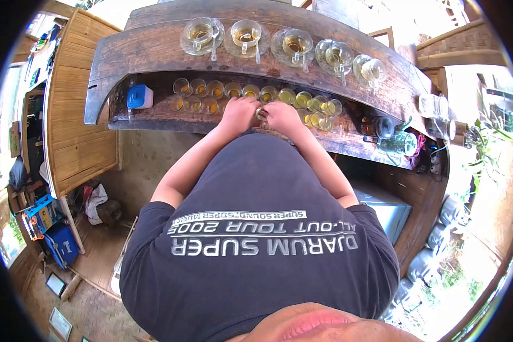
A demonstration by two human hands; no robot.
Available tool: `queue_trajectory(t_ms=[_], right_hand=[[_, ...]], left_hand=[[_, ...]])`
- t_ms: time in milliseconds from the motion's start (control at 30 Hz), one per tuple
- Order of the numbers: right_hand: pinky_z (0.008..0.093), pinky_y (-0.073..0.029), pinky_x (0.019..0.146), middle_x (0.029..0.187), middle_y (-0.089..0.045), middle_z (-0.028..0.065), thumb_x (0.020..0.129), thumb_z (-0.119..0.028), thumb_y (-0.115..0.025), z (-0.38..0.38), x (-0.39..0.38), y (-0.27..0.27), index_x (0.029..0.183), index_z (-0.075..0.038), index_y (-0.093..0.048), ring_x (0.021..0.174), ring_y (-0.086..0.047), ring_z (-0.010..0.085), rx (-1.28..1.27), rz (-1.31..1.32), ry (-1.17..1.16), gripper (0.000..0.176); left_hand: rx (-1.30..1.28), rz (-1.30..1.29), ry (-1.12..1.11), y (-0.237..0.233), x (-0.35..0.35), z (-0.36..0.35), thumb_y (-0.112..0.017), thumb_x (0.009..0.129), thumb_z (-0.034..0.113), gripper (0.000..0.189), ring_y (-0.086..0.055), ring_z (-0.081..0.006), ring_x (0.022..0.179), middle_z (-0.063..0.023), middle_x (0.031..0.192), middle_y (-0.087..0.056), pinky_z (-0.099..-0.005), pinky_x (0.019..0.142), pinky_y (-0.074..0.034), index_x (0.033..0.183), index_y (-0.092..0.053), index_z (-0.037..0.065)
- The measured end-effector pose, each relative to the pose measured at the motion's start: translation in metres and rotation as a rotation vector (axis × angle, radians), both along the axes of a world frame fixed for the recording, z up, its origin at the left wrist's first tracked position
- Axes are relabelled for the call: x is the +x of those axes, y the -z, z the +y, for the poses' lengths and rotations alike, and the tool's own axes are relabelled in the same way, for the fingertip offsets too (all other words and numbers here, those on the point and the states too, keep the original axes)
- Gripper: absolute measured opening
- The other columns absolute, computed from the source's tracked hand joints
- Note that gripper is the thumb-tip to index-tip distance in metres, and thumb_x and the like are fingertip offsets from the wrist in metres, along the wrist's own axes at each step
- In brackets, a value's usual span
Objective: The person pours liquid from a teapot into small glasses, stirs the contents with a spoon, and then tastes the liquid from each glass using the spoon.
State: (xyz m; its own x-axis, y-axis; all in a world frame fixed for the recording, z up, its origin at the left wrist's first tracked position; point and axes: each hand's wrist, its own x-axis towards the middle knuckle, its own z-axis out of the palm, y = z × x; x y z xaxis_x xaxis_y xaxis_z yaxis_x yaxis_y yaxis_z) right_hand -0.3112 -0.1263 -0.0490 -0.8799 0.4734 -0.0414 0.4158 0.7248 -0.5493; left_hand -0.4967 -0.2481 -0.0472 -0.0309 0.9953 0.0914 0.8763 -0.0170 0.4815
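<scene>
My left hand (240, 115) and my right hand (282, 118) meet over the lower shelf of a dark wooden counter. Between them a small glass (261, 114) shows its shiny rim, with the fingers of my right hand closed on it. My left hand's fingers are curled beside it, and what they hold is hidden. Several small glasses with yellow contents, such as this glass (286, 96), stand in two rows around my hands. Orange-yellow contents show in the glasses to the left, like this one (215, 89). My hands cover part of the front row.
Along the raised counter top (154, 34) stand several clear cups on saucers with spoons, one a cup of tea (246, 34). A blue-lidded container (139, 97) sits at the shelf's left end. Glass jars (404, 142) and a dark-lidded jar (383, 127) crowd the right end.
</scene>
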Motion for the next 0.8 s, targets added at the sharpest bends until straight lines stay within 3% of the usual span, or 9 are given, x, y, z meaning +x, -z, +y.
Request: queue_trajectory(t_ms=[133,300,467,533,733,800], right_hand=[[0.0528,-0.061,0.085,0.099,-0.079,0.013,0.102,-0.023,-0.07,0.006,0.0,-0.009,0.097,-0.01,-0.08,0.102,-0.076,0.0379,-0.021,-0.037,0.088,0.017],[0.0527,-0.062,0.085,0.098,-0.079,0.0125,0.102,-0.024,-0.071,0.001,-0.001,-0.003,0.096,-0.01,-0.079,0.101,-0.076,0.0377,-0.006,-0.021,-0.018,0.018],[0.0519,-0.062,0.085,0.1,-0.08,0.0121,0.1,-0.025,-0.072,0.004,-0.001,-0.005,0.095,-0.009,-0.079,0.102,-0.076,0.0365,-0.017,0.021,0.118,0.018],[0.0519,-0.062,0.086,0.1,-0.08,0.0112,0.102,-0.024,-0.071,0.002,-0.001,0.001,0.096,-0.01,-0.079,0.102,-0.076,0.0362,0.015,0.037,-0.016,0.018],[0.0533,-0.062,0.086,0.097,-0.078,0.0104,0.101,-0.026,-0.069,0.007,0.001,-0.003,0.094,-0.011,-0.078,0.101,-0.076,0.0363,-0.007,0.02,0.1,0.018],[0.0529,-0.062,0.086,0.097,-0.078,0.0102,0.103,-0.027,-0.069,0.005,-0.001,0.0,0.094,-0.011,-0.078,0.101,-0.076,0.036,0.026,0.021,0.033,0.02]], left_hand=[[-0.05,0.007,0.003,-0.004,0.001,-0.002,-0.095,0.077,0.051,0.058,-0.076,-0.0333,0.112,-0.0067,0.112,-0.078,-0.0506,0.093,-0.055,0.12,-0.081,0.015],[-0.044,-0.014,-0.004,-0.002,0.001,0.0,-0.095,0.076,0.051,0.059,-0.076,-0.0322,0.114,-0.0063,0.116,-0.079,-0.0503,0.092,-0.055,0.121,-0.081,0.015],[-0.063,0.009,0.011,-0.001,0.0,-0.001,-0.095,0.076,0.051,0.059,-0.076,-0.0322,0.115,-0.006,0.116,-0.079,-0.0501,0.092,-0.055,0.121,-0.081,0.015],[-0.074,0.004,0.019,0.0,0.0,0.0,-0.095,0.076,0.05,0.059,-0.076,-0.0322,0.115,-0.006,0.116,-0.079,-0.0503,0.092,-0.055,0.122,-0.081,0.015],[-0.032,0.002,-0.007,-0.002,0.001,-0.004,-0.095,0.077,0.048,0.058,-0.076,-0.0323,0.115,-0.0064,0.114,-0.079,-0.0517,0.093,-0.055,0.123,-0.081,0.014],[-0.056,-0.011,-0.002,-0.005,0.0,-0.002,-0.095,0.078,0.046,0.058,-0.076,-0.0331,0.115,-0.0071,0.115,-0.078,-0.0521,0.093,-0.055,0.123,-0.08,0.014]])
